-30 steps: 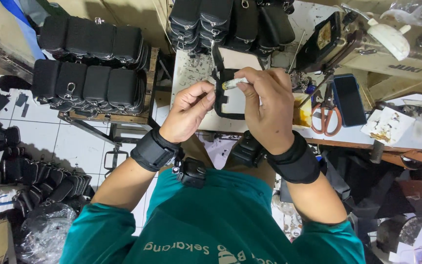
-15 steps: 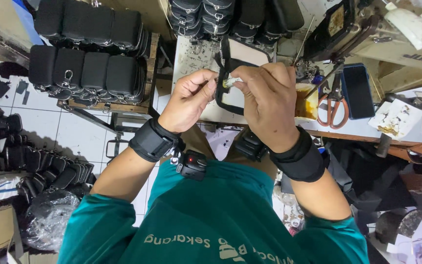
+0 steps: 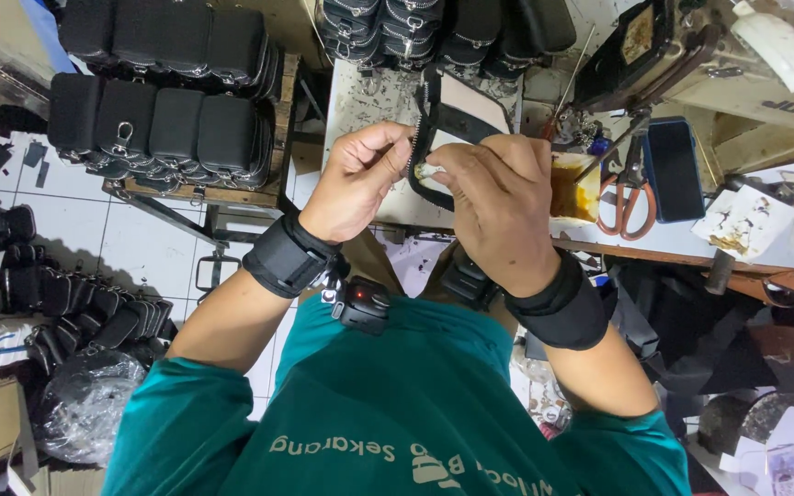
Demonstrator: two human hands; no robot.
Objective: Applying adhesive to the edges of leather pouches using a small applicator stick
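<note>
Above the bench, hands (image 3: 434, 174) unmoved

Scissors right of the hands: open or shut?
Shut. The orange-handled scissors lie flat on the worktable, handle loops side by side, blades together beside a dark phone.

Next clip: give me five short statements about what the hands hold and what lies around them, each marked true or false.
1. Both hands, left hand and right hand, hold a black zippered strip. True.
2. The right hand presses a small whitish lump against the strip. True.
3. The orange-handled scissors are in the right hand. False: they lie on the worktable.
4. The black zippered pouches are stacked on the right. False: on the left.
5. Both wrists are bare. False: each wears a black band.
</note>
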